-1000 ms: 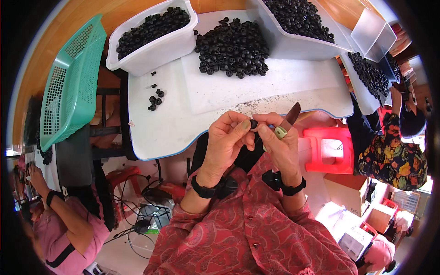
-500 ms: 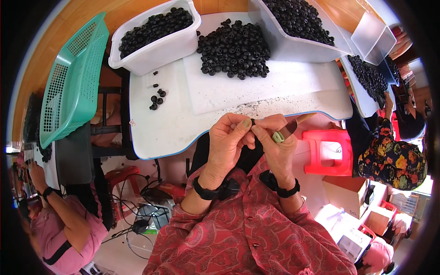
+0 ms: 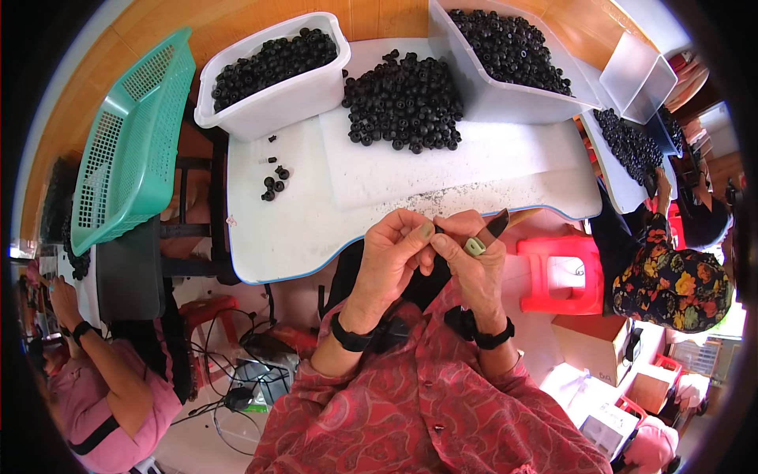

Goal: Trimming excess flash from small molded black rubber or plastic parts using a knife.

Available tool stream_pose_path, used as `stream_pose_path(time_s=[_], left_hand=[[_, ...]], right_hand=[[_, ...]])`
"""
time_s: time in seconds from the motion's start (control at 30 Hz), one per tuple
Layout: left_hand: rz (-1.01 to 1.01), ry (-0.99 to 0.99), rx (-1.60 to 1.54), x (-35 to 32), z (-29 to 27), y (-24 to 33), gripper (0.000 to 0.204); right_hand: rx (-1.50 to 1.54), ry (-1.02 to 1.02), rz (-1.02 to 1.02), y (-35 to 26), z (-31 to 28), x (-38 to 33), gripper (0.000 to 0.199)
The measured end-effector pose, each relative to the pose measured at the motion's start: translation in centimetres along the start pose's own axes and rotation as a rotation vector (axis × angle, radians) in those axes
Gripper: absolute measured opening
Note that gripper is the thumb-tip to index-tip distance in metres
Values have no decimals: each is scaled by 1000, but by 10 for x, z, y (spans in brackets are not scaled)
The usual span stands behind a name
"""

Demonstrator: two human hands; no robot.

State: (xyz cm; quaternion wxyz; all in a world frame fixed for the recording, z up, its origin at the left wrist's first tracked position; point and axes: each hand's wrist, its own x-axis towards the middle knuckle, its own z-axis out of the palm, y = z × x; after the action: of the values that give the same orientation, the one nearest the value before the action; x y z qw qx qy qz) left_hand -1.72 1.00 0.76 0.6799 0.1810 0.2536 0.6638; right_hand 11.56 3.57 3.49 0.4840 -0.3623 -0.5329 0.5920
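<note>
My left hand (image 3: 393, 251) and my right hand (image 3: 472, 257) meet just in front of the white table's (image 3: 300, 229) near edge. Their fingertips pinch a small black piece (image 3: 439, 230) between them; it is mostly hidden. My right hand also grips a small dark-bladed knife (image 3: 496, 226) that points up and right, and wears a green ring. A heap of small black ring-shaped pieces (image 3: 407, 103) lies on a white board (image 3: 442, 162) beyond my hands.
A white tub (image 3: 272, 99) and a grey bin (image 3: 505, 99) at the back hold more black pieces. Several loose pieces (image 3: 272, 182) lie at the left. A green basket (image 3: 130, 150) stands left, a red stool (image 3: 564, 272) right. People sit at both sides.
My hands have stayed together at the table edge and shifted slightly. The knife blade, raised a second ago, dipped out of sight and now sticks up again.
</note>
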Motion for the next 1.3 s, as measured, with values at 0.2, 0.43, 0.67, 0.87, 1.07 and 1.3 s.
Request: stream_pose_path(time_s=[0.2,0.43,0.67,0.87,1.07,1.3], left_hand=[[6,-39,40,1,-1,-1,8],[3,-95,85,-1,-7,0,8],[15,-103,123,-2,-5,2,9],[5,-39,39,-3,-1,4,10],[-20,-56,-35,-4,1,4,10],[-17,-19,-52,-8,6,7,14]], right_hand=[[125,0,90,0,-7,3,8],[260,-89,271,2,-15,10,12],[223,-104,359,-5,-14,8,15],[91,-75,216,-14,-5,4,14],[50,-98,151,-15,-9,2,10],[45,-106,192,-17,-11,-2,10]])
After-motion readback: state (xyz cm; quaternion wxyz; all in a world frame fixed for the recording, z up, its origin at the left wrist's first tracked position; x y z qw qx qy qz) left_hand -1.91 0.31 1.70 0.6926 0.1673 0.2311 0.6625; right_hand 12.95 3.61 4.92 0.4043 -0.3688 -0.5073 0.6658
